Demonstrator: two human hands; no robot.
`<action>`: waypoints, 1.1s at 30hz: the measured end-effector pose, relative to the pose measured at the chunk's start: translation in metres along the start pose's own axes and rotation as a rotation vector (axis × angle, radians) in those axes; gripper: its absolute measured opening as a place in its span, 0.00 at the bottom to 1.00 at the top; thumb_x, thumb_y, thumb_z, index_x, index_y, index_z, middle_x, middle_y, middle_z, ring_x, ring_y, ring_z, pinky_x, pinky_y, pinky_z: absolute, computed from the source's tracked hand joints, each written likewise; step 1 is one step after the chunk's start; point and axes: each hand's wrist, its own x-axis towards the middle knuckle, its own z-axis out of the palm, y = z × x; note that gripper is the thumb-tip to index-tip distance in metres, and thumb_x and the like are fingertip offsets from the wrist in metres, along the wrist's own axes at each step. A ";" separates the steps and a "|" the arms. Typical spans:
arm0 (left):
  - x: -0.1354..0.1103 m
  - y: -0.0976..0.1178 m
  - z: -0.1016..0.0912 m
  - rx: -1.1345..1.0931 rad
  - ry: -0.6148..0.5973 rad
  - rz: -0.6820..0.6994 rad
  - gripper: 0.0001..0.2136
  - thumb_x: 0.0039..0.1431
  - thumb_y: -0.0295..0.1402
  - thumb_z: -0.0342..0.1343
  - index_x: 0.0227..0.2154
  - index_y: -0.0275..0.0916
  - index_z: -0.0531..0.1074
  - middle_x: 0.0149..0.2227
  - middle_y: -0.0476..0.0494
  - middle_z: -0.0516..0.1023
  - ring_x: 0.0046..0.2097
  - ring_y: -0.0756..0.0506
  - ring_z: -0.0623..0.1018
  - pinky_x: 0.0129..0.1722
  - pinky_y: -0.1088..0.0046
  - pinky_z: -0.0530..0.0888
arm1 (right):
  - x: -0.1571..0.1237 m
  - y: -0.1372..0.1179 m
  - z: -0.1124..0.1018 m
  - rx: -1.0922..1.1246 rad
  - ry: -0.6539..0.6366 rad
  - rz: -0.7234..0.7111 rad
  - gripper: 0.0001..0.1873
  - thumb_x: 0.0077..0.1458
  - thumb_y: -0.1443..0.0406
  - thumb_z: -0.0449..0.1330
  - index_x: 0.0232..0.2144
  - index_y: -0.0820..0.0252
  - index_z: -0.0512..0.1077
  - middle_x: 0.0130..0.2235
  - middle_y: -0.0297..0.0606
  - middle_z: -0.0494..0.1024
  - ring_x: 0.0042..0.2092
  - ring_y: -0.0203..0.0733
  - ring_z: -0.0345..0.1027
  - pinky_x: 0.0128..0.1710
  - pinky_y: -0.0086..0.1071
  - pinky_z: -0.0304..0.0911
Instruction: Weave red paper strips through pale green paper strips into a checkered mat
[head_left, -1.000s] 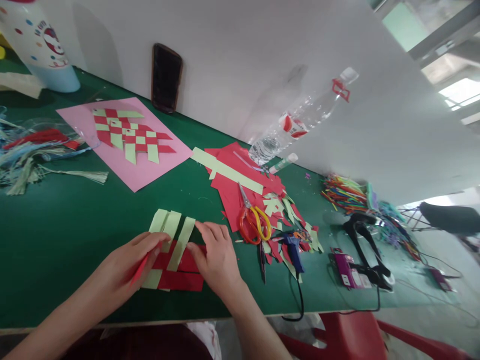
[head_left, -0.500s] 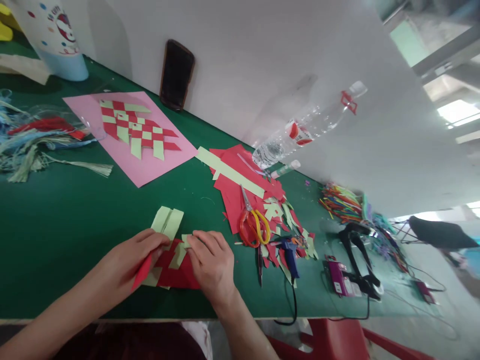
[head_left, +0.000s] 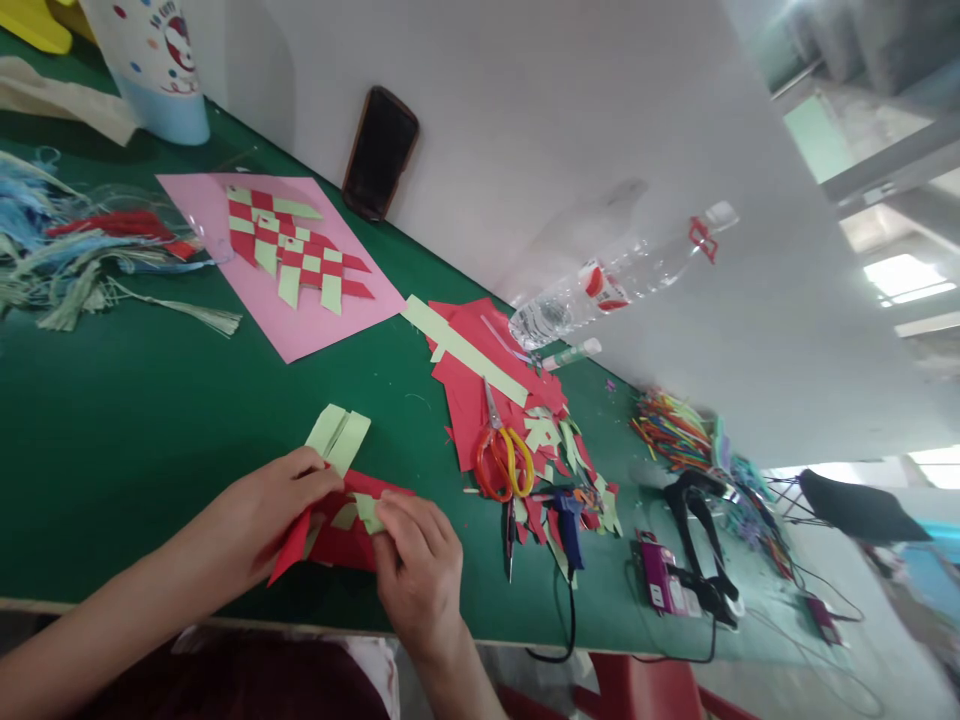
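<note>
Both hands work on a piece of red paper [head_left: 341, 548] with pale green strips woven through it, near the table's front edge. My left hand [head_left: 281, 505] is closed on its left side, where a red flap sticks out under the palm. Two pale green strip ends [head_left: 339, 436] stand out beyond the left fingers. My right hand [head_left: 420, 555] pinches the end of a short pale green paper strip [head_left: 367, 512] between thumb and forefinger, lifted over the red paper. Part of the weave is hidden beneath the fingers.
A woven red and green paper fish [head_left: 292, 245] lies on a pink sheet [head_left: 289, 335]. Right of my hands are scissors [head_left: 504, 462], paper scraps [head_left: 547, 435] and a blue glue gun [head_left: 571, 535]. A phone [head_left: 380, 152] and a plastic bottle [head_left: 600, 290] stand along the wall.
My right hand has drawn the pale green strip's end slightly left and down, and the strip now bends up from the red paper. The view has shifted a little.
</note>
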 end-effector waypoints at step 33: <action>-0.004 -0.004 -0.004 0.357 0.113 0.025 0.25 0.63 0.32 0.48 0.63 0.41 0.62 0.56 0.35 0.81 0.51 0.37 0.84 0.47 0.60 0.80 | -0.001 0.002 -0.029 0.035 0.059 -0.039 0.16 0.68 0.59 0.60 0.54 0.58 0.72 0.54 0.47 0.74 0.58 0.54 0.68 0.58 0.48 0.71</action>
